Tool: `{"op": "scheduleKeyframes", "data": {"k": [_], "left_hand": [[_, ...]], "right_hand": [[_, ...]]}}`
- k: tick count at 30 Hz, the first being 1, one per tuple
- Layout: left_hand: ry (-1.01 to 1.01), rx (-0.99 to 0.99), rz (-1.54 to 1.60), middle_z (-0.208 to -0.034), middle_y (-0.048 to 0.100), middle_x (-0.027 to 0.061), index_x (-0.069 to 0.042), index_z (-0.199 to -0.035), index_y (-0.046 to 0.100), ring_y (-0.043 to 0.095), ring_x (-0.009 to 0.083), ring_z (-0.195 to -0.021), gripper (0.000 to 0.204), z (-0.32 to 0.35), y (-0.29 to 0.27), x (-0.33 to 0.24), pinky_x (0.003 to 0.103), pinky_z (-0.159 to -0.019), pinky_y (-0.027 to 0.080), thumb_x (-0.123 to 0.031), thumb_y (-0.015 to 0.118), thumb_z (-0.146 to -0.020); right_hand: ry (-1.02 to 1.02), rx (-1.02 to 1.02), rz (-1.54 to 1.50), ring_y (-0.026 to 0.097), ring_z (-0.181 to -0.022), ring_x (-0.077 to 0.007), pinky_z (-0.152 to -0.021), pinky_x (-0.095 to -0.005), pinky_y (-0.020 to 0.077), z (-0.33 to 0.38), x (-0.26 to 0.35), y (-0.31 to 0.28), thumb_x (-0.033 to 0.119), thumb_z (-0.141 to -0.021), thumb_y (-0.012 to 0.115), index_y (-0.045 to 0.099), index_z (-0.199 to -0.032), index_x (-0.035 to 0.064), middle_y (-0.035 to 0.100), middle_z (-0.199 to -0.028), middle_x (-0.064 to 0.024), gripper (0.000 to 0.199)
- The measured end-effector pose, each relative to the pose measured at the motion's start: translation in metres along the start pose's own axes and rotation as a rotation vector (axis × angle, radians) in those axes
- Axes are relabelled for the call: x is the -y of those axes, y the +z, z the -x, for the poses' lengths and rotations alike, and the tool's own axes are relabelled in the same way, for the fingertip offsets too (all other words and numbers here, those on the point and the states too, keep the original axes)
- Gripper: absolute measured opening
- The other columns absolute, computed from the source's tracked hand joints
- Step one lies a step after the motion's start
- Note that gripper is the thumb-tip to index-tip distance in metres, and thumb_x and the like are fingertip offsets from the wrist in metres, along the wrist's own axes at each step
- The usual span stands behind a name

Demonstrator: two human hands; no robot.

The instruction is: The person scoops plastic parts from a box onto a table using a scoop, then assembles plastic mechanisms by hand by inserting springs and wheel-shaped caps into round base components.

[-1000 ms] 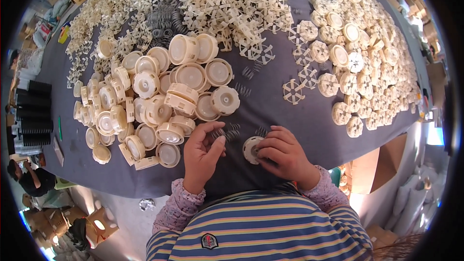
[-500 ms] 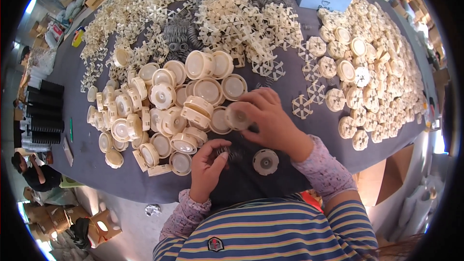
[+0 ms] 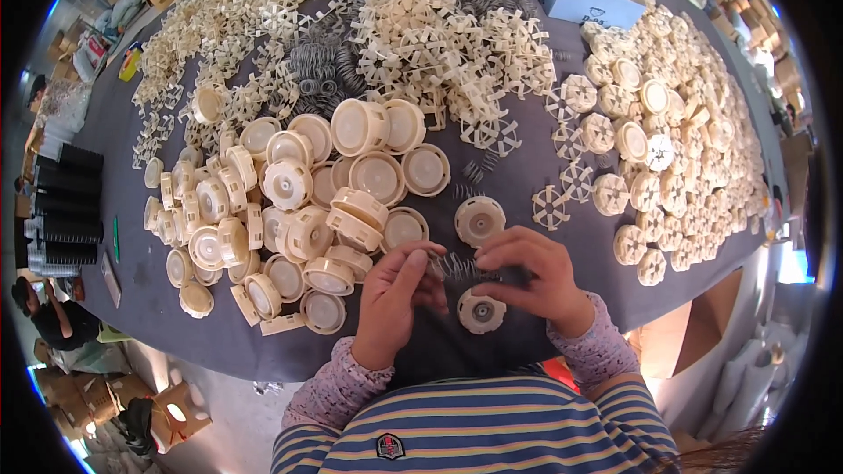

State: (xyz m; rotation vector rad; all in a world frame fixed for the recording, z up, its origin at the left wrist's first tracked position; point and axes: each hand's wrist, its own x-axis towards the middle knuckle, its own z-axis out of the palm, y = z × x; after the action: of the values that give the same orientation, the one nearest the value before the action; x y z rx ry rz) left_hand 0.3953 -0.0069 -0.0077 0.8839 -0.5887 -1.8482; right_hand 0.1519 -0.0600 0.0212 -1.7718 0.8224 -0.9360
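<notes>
In front of me, wire coil springs (image 3: pixel 457 267) stretch between my two hands. My left hand (image 3: pixel 393 300) is closed, thumb and fingers pinching the springs' left end. At the other end, the thumb and fingers of my right hand (image 3: pixel 537 279) curve around the spring wire. A round cream plastic cap (image 3: pixel 480 220) lies hollow side up just beyond my right fingertips. Nearer to me, a second cream cap (image 3: pixel 481 311) lies below my right thumb, also hollow side up. How many springs are in my fingers is blurred.
A heap of cream caps (image 3: pixel 285 183) lies to the left. Farther back are cream star-shaped clips (image 3: pixel 430 35) and grey springs (image 3: pixel 318 68). Capped assemblies with star clips (image 3: pixel 672 184) cover the right side. A blue box (image 3: pixel 597 5) stands behind; a person (image 3: pixel 54 309) sits at far left.
My right hand has set the cap it held down on the cloth and moved nearer, to the springs. My left hand has shifted slightly right, bringing the springs forward.
</notes>
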Motion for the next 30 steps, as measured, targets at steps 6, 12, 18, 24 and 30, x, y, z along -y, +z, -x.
{"op": "scheduleKeyframes", "data": {"k": [6, 12, 18, 24, 30], "left_hand": [[-0.076, 0.004, 0.146, -0.121, 0.069, 0.0115, -0.004, -0.138, 0.061, 0.076, 0.0217, -0.093, 0.036, -0.008, 0.028, -0.003, 0.034, -0.067, 0.065, -0.029, 0.051, -0.113], [-0.127, 0.038, -0.272, -0.12, 0.068, 0.0082, -0.008, -0.124, 0.064, 0.073, 0.0146, -0.081, 0.024, -0.007, 0.008, -0.002, 0.028, -0.069, 0.064, -0.026, 0.067, -0.108], [-0.381, 0.089, 0.066, -0.102, 0.069, 0.003, -0.009, -0.11, 0.063, 0.072, 0.0122, -0.081, 0.014, -0.011, 0.011, 0.003, 0.026, -0.06, 0.06, -0.022, 0.069, -0.106], [0.121, 0.004, -0.497, -0.103, 0.068, 0.0061, -0.005, -0.116, 0.062, 0.073, 0.0171, -0.087, 0.027, -0.029, 0.03, 0.008, 0.034, -0.062, 0.06, -0.017, 0.077, -0.097], [0.482, -0.169, -1.359, -0.109, 0.074, 0.0197, -0.003, -0.138, 0.057, 0.074, 0.0374, -0.093, 0.056, -0.048, 0.052, 0.009, 0.043, -0.078, 0.06, -0.016, 0.08, -0.089]], "right_hand": [[0.02, 0.072, 0.065, 0.075, -0.09, -0.02, -0.076, -0.0313, 0.062, 0.0, 0.006, 0.001, 0.008, -0.084, 0.09, 0.075, -0.111, 0.0046, 0.073, -0.112, -0.0091, 0.031], [0.0, 0.177, -0.016, 0.075, -0.09, -0.0213, -0.074, -0.0316, 0.061, 0.003, 0.0, -0.015, 0.004, -0.086, 0.086, 0.076, -0.105, 0.0058, 0.073, -0.112, -0.0078, 0.021], [-0.334, -0.153, 0.256, 0.072, -0.087, -0.0247, -0.079, -0.0341, 0.0576, -0.003, -0.012, -0.021, -0.008, -0.092, 0.067, 0.071, -0.097, 0.0015, 0.071, -0.107, -0.011, 0.011], [0.459, -0.466, -0.778, 0.067, -0.081, -0.0124, -0.067, -0.0296, 0.0538, -0.017, -0.027, -0.03, 0.013, -0.104, 0.065, 0.069, -0.104, -0.0004, 0.065, -0.098, -0.0069, 0.014], [0.484, -0.09, 0.44, 0.059, -0.06, -0.0144, -0.058, -0.0317, 0.047, -0.057, -0.04, -0.037, 0.031, -0.095, 0.08, 0.075, -0.096, 0.001, 0.062, -0.065, -0.0021, 0.03]]}}
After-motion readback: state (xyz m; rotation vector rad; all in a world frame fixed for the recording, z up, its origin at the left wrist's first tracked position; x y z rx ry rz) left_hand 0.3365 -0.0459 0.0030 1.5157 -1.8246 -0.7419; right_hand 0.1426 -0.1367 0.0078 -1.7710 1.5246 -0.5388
